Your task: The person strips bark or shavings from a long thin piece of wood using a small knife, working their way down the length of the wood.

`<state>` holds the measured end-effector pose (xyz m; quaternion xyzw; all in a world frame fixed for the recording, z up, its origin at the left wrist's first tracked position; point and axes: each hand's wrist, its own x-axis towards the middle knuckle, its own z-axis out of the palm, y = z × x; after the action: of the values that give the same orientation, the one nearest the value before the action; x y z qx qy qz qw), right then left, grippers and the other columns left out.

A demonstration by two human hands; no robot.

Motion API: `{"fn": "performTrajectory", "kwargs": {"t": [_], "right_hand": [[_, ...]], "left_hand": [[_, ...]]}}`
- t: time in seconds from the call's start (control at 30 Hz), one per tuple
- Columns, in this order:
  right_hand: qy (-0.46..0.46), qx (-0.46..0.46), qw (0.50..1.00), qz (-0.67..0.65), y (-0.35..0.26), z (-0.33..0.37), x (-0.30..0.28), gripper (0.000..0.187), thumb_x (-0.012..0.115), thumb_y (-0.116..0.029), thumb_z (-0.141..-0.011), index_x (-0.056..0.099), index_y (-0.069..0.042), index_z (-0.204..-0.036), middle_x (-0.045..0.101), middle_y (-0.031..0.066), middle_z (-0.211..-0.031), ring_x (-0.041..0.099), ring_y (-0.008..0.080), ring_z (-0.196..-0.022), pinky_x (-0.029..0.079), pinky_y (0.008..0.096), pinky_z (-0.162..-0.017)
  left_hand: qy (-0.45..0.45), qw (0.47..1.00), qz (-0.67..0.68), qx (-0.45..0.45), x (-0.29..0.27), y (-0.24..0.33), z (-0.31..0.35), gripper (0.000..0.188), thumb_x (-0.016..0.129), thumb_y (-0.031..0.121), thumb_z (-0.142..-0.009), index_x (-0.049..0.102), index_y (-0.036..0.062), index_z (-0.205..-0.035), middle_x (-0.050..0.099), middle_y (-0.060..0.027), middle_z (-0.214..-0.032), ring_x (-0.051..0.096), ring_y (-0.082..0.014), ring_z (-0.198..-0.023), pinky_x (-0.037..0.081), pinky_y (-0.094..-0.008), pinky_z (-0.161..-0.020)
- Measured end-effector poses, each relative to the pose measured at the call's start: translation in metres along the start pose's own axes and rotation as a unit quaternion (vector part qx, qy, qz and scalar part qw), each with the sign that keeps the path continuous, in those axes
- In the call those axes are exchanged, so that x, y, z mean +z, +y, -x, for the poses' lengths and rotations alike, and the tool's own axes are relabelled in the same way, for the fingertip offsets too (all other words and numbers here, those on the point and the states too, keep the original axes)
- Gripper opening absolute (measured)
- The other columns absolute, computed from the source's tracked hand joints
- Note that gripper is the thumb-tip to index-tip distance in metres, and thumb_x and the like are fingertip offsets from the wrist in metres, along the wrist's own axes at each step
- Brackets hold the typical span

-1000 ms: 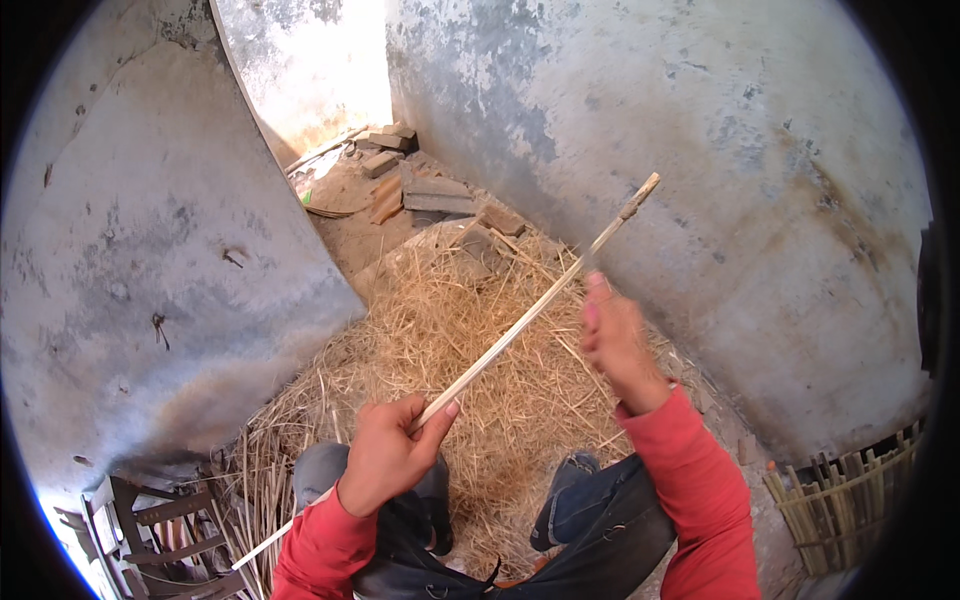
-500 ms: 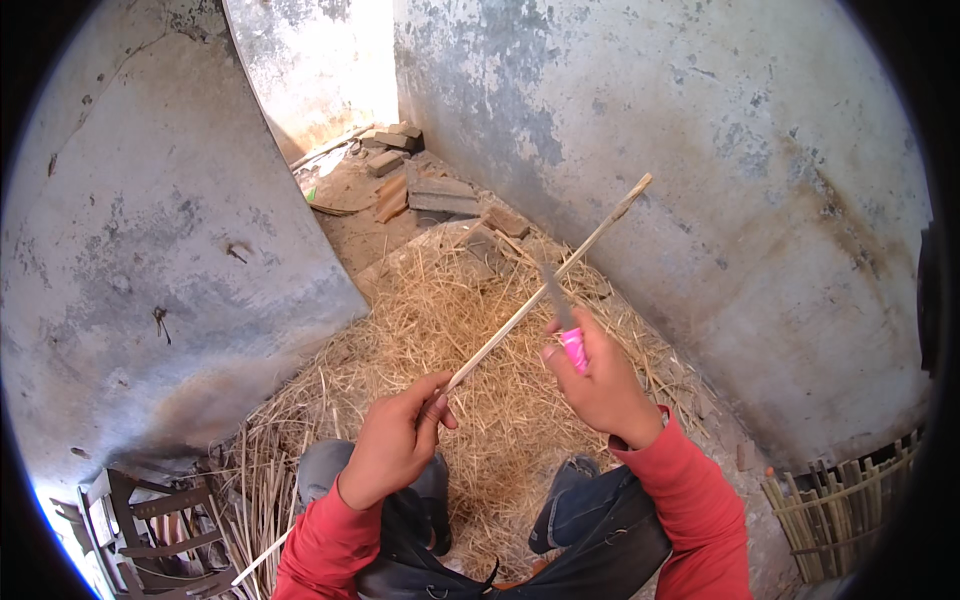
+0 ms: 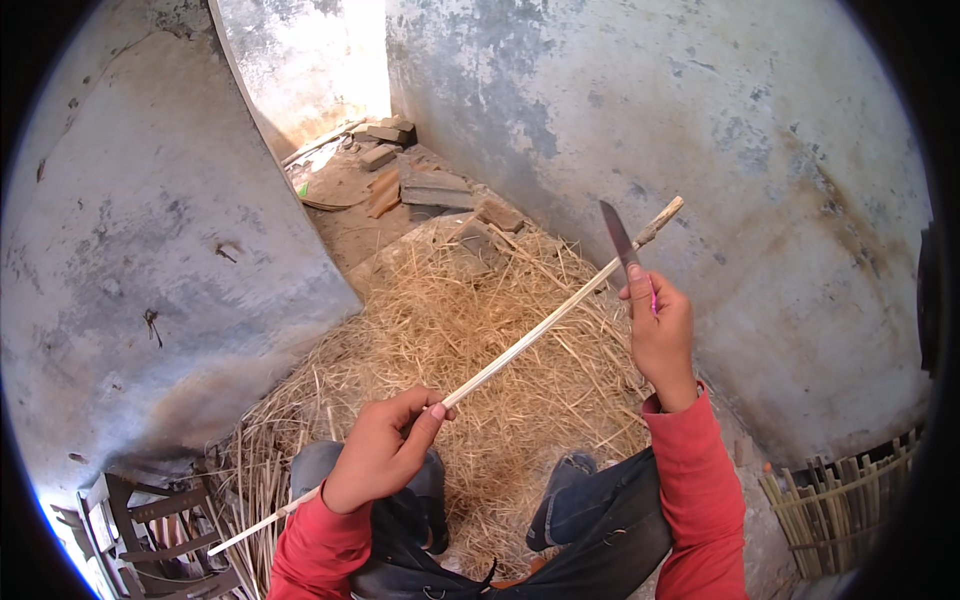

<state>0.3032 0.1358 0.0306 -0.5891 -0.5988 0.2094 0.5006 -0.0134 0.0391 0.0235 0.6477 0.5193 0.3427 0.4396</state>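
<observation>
My left hand pinches a long pale strip that looks like split bamboo, thumb on top. The strip slants up to the right and ends in a rougher, darker tip; its other end passes under my left forearm and shows at the lower left. My right hand is closed round the pink handle of a knife, with the thumb pressed near the base of the blade. The blade points up and to the left, lying across the strip close to its dark far end. Whether the edge touches the strip, I cannot tell.
Straw-like shavings cover the floor ahead of my feet. Bricks and broken tiles lie at the far corner between peeling walls. A dark wooden chair and loose strips stand lower left, a slatted bamboo basket lower right.
My right hand has moved up and to the right with the knife, along the strip toward its far end. The strip's far tip has shifted slightly right and down; my left hand keeps its grip.
</observation>
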Motion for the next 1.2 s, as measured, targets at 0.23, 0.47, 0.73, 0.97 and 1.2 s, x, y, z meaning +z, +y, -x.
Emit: {"fn": "performTrajectory", "kwargs": {"t": [0.23,0.47,0.73,0.97,1.2], "right_hand": [[-0.034,-0.051,0.998,0.003,-0.016,0.025,0.024,0.046,0.054,-0.033,-0.108,0.054,-0.001,-0.075,0.039,0.0055,-0.055,0.035,0.0116,-0.053,0.031,0.0347,-0.049],[-0.065,-0.072,0.995,-0.007,-0.022,0.042,0.038,0.041,0.056,-0.026,-0.108,0.054,-0.001,-0.075,0.041,0.0130,-0.052,0.034,0.0195,-0.046,0.030,0.0389,-0.045],[-0.116,-0.072,0.990,-0.040,-0.029,0.060,0.049,0.040,0.056,-0.026,-0.108,0.055,-0.001,-0.076,0.042,0.0127,-0.052,0.038,0.0207,-0.043,0.031,0.0380,-0.044],[-0.163,-0.079,0.983,-0.029,-0.045,0.081,0.064,0.037,0.057,-0.028,-0.107,0.059,-0.001,-0.080,0.050,0.0164,-0.054,0.052,0.0303,-0.044,0.038,0.0413,-0.045],[-0.214,-0.113,0.967,-0.082,-0.052,0.102,0.082,0.035,0.058,-0.028,-0.106,0.064,-0.001,-0.084,0.056,0.0175,-0.057,0.060,0.0344,-0.050,0.043,0.0436,-0.047]], "left_hand": [[-0.018,0.997,0.063,-0.042,0.003,0.011,0.003,0.021,0.059,0.017,-0.105,0.071,0.0012,-0.099,0.052,0.0051,-0.065,0.043,-0.0034,-0.060,0.035,-0.0239,-0.054],[-0.029,0.994,0.093,-0.046,0.002,0.010,0.005,0.023,0.057,0.017,-0.106,0.071,-0.0007,-0.100,0.052,0.0052,-0.067,0.043,-0.0031,-0.061,0.035,-0.0235,-0.054],[-0.041,0.993,0.103,-0.044,0.003,0.002,0.004,0.022,0.058,0.018,-0.106,0.071,0.0002,-0.103,0.053,0.0044,-0.066,0.044,-0.0039,-0.061,0.037,-0.0238,-0.055],[-0.048,0.992,0.108,-0.053,0.009,0.004,0.000,0.022,0.057,0.017,-0.107,0.071,0.0007,-0.104,0.054,0.0039,-0.067,0.047,-0.0043,-0.062,0.040,-0.0245,-0.056],[-0.039,0.983,0.174,-0.038,0.014,-0.001,-0.008,0.021,0.061,0.014,-0.105,0.070,-0.0034,-0.111,0.065,0.0013,-0.077,0.058,-0.0047,-0.071,0.044,-0.0221,-0.064]]}}
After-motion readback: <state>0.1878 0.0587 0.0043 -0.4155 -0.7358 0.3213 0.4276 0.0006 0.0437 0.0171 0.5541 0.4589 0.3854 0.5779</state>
